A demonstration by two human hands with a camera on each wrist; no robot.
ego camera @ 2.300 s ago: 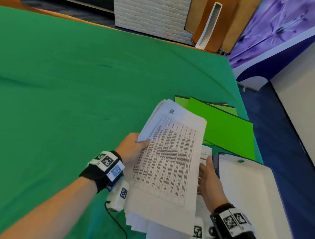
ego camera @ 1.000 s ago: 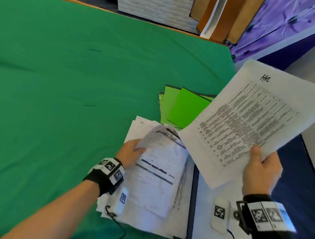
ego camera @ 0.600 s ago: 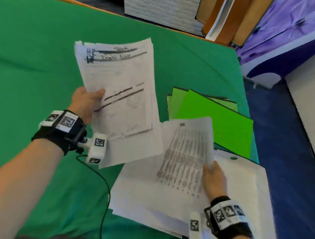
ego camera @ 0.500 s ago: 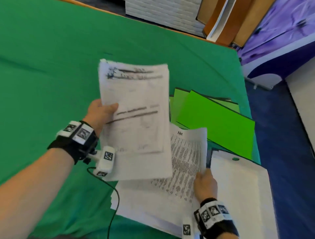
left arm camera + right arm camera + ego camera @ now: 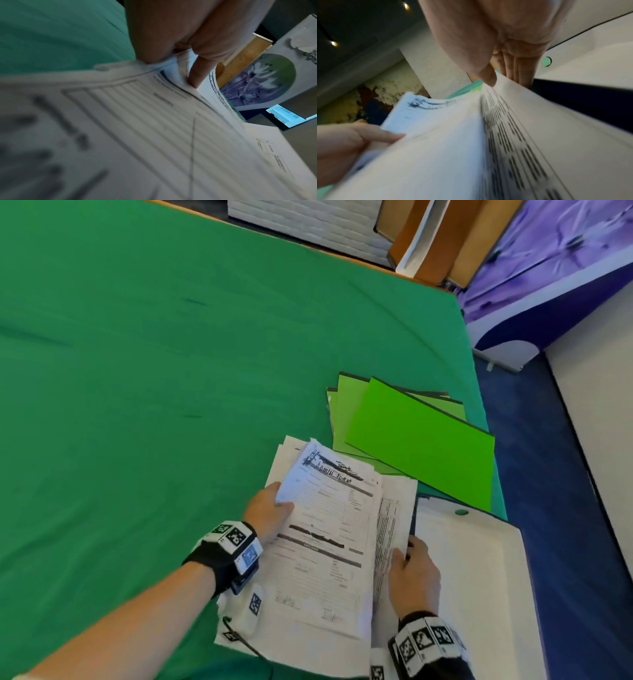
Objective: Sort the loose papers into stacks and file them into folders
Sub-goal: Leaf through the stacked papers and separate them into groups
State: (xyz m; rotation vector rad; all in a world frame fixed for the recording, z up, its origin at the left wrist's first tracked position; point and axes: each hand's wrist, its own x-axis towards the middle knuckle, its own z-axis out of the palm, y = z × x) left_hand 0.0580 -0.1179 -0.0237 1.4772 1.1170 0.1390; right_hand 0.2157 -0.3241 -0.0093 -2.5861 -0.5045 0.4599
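A pile of loose papers [image 5: 308, 635] lies at the near edge of the green table. My left hand [image 5: 270, 513] grips a sheaf of form sheets [image 5: 329, 529] by its left edge, low over the pile; the left wrist view shows the thumb [image 5: 197, 73] tucked between sheets [image 5: 154, 121]. My right hand [image 5: 411, 570] pinches the right edge of a table-printed sheet [image 5: 387, 529], thumb on top and fingers under it [image 5: 489, 77]. Bright green folders [image 5: 418, 443] lie fanned beyond the pile.
An open white folder [image 5: 479, 577] with a green dot lies right of the papers at the table's right edge. The green cloth [image 5: 154, 371] stretches wide to the left and back. Boards and a purple panel stand past the far corner.
My left hand has brought its raised sheaf down and right onto the pile. The right hand still holds the table-printed sheet, now largely covered by the sheaf.
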